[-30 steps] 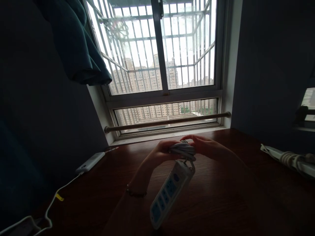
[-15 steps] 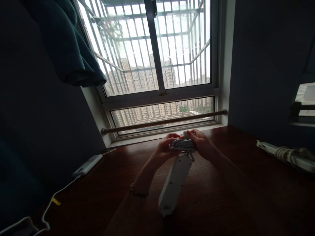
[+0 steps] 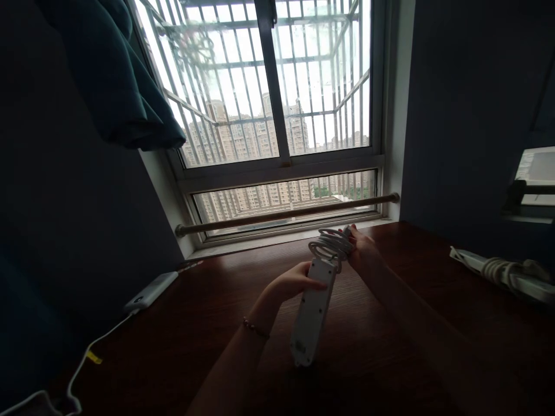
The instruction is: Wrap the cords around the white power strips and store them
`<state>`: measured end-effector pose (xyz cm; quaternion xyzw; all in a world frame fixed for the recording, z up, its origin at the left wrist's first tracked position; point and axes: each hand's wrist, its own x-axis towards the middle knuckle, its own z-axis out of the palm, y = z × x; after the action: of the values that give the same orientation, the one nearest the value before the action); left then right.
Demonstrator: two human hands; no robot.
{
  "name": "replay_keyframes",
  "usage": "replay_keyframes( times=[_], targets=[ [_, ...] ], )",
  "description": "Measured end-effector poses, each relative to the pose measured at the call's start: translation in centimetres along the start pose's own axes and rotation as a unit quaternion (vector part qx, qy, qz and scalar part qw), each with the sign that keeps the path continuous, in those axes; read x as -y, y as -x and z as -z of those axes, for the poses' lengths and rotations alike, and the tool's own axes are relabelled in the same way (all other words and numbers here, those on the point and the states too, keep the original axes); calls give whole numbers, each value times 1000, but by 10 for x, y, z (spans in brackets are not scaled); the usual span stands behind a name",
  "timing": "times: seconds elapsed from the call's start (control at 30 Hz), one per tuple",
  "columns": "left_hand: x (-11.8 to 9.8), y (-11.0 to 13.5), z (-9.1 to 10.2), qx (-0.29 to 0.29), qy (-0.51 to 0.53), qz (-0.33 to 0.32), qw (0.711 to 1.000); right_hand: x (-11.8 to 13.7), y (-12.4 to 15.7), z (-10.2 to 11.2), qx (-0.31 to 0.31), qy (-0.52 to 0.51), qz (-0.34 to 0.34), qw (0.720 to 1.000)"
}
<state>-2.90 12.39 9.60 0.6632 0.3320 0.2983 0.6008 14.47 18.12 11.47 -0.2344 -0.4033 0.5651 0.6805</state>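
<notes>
I hold a white power strip (image 3: 313, 309) over a dark wooden table (image 3: 390, 358), its long body pointing toward me with its plain back facing up. My left hand (image 3: 295, 282) grips the strip's upper part from the left, fingers wrapped round it. Its coiled white cable (image 3: 329, 244) sits at the far end of the strip. My right hand (image 3: 363, 251) is closed on that coil from the right. A thin bracelet circles my left wrist.
A white power bank (image 3: 151, 290) with a white cord lies at the table's left. A second power strip with a bundled cable (image 3: 505, 271) lies at the right. A barred window and a metal rail (image 3: 286, 214) stand behind; dark cloth hangs upper left.
My left hand has left the coil and slid down onto the strip's body. The strip turned from socket side up to back side up, and the coil now stays in my right hand.
</notes>
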Motion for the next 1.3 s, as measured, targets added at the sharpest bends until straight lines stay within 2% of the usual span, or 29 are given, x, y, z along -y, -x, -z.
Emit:
replay_keyframes(
  times=[0.13, 0.2, 0.27, 0.33, 0.4, 0.47, 0.57, 0.67, 0.8, 0.93, 1.03, 1.17, 1.3],
  targets=[
    [-11, 7, 13, -18, -146, -16, 989, 14, -21, 22, -108, -121, -27, 986],
    [-18, 14, 22, -82, -259, -36, 962, 16, -35, 37, -175, -150, -24, 973],
    [-22, 19, 31, -177, -405, -40, 896, 13, -47, 51, -199, -158, -20, 967],
    [-20, 20, 37, -260, -534, -36, 804, 3, -57, 62, -201, -157, -16, 967],
    [-10, 17, 41, -313, -613, -35, 725, -9, -63, 71, -200, -153, -10, 968],
    [6, 11, 44, -337, -664, -42, 666, -23, -67, 78, -192, -146, -7, 970],
    [40, 3, 54, -344, -728, -61, 590, -44, -69, 89, -167, -129, -11, 977],
    [76, 0, 69, -336, -772, -71, 535, -67, -66, 100, -127, -101, -28, 986],
    [106, 0, 87, -327, -782, -44, 529, -98, -62, 113, -82, -44, -51, 994],
    [114, -4, 93, -334, -769, -25, 544, -119, -65, 127, -74, 52, -40, 995],
    [116, -8, 91, -325, -760, -22, 562, -129, -69, 137, -85, 164, -18, 983],
    [118, -11, 87, -305, -750, -26, 587, -134, -70, 145, -88, 345, 45, 933],
    [121, -10, 85, -310, -736, -20, 601, -133, -59, 141, -15, 501, 130, 856]
  ],
)
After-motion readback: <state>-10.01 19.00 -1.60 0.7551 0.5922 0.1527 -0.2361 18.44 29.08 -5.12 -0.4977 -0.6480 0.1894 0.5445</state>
